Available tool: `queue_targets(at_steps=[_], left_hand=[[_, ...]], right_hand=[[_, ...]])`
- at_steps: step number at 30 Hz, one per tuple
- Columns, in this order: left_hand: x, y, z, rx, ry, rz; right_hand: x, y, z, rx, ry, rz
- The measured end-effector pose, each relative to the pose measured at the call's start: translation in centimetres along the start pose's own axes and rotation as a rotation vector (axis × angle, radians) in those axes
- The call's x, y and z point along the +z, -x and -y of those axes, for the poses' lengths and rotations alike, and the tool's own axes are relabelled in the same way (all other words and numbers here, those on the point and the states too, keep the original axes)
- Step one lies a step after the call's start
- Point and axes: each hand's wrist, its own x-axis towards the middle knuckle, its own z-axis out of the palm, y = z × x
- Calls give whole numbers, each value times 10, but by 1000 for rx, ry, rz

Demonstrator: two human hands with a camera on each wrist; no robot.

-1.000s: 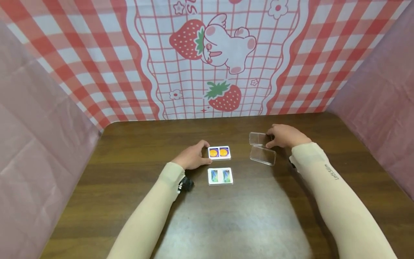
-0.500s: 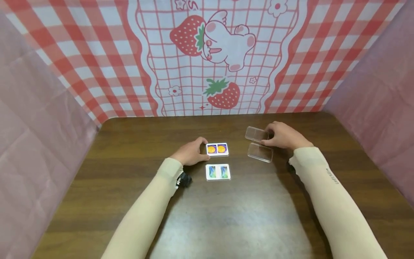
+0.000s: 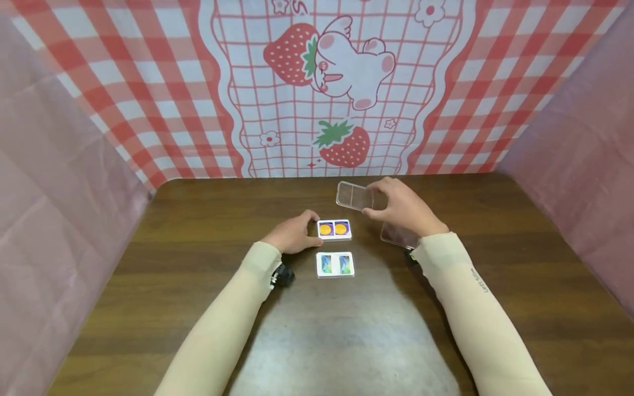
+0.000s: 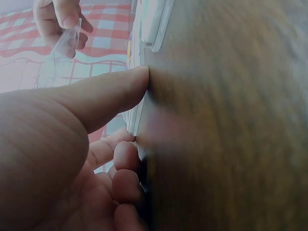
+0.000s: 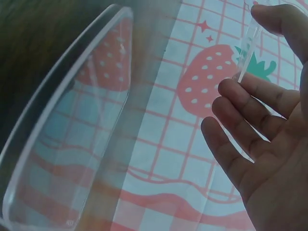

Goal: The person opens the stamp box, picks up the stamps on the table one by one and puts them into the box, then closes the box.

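My right hand (image 3: 398, 206) pinches a clear plastic lid (image 3: 354, 196) by its right end, thumb on the near side. In the head view the lid appears behind and right of a flat white case (image 3: 334, 230) with two orange-and-purple pictures. The left hand (image 3: 292, 234) holds that case at its left end, thumb at the near edge and index finger at the far edge. Closer to me lies a second flat case (image 3: 335, 264) with two blue-green pictures. Another clear lid (image 5: 82, 120) rests on the table under my right forearm, partly hidden in the head view.
The brown wooden table (image 3: 317, 341) carries all of this. A red-and-white strawberry cloth (image 3: 317, 99) hangs behind its far edge, and pink cloth (image 3: 59, 176) hangs at the sides.
My right hand has lifted the far clear lid and carried it left, toward the orange-picture case. The left hand keeps its place on that case.
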Motion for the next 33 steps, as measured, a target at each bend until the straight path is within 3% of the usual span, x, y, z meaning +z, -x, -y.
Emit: queue_targets(at_steps=[8,17,25,33], left_hand=[[-1,0,-1,20,-13,11],[0,0,-6,37,-28,7],[2,0,-7,4,-25,9],[3,0,-2,16,-13,-6]], right_hand=[[3,8,-3,27,45,21],[9,9,3,33,52,123],[24,7,5,-23,84,179],[32,2,15,-53,121,203]])
